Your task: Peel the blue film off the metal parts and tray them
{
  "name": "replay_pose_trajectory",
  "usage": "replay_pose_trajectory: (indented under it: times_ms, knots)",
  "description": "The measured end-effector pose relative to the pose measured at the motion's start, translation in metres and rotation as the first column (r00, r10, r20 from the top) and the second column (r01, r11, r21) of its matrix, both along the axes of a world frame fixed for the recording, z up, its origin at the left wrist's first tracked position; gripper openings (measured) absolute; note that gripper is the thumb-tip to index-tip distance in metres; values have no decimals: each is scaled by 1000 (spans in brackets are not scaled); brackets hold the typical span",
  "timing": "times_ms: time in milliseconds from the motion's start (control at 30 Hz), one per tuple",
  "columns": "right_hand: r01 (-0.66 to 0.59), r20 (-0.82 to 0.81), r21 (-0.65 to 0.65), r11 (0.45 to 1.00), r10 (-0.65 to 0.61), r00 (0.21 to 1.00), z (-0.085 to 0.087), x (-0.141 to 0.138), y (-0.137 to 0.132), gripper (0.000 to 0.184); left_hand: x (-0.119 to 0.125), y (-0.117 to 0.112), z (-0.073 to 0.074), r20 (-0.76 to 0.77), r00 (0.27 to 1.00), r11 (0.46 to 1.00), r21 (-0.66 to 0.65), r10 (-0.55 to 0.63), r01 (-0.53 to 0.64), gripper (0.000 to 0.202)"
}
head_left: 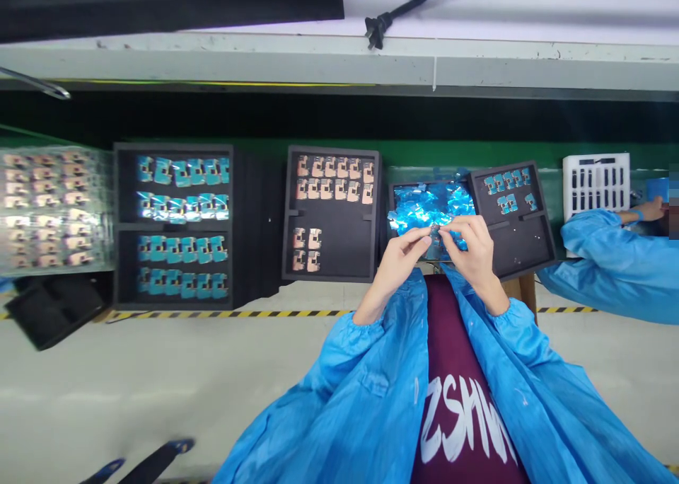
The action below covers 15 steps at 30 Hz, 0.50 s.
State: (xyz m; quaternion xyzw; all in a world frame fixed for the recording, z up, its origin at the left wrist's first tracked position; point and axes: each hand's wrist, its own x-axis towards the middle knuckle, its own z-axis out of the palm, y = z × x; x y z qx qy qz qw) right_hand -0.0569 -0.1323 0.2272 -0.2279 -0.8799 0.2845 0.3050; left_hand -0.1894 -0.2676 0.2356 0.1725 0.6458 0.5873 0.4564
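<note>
My left hand (399, 261) and my right hand (474, 247) meet over a black tray (391, 194) heaped with shiny blue film scraps (429, 204). Both pinch one small flat part (436, 233) between their fingertips; it is too small to name. To the left lies a black foam tray (329, 257) with two rows and a few more copper-coloured parts (334, 180). To the right a tilted black tray (523, 240) holds several blue-covered parts (506, 183).
Further left a large black tray (122, 222) holds rows of blue-covered parts, beside a clear blister sheet (53, 208) of copper parts. A co-worker's blue sleeve (610, 264) and a white slotted rack (597, 183) are at the right. A power plug (375, 30) hangs on the shelf above.
</note>
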Motion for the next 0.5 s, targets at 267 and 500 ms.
replay_pose_trajectory:
  times_ms: [267,500]
  knots:
    - [-328,175,164,931,299,938,0,12,5,24,-9,-4,-13,532,847,997,60,14,-54,40]
    - [-400,148,157,903,379,914,-6,19,-5,27,-19,-1,-33,585,799,987,-4,135,-164,37]
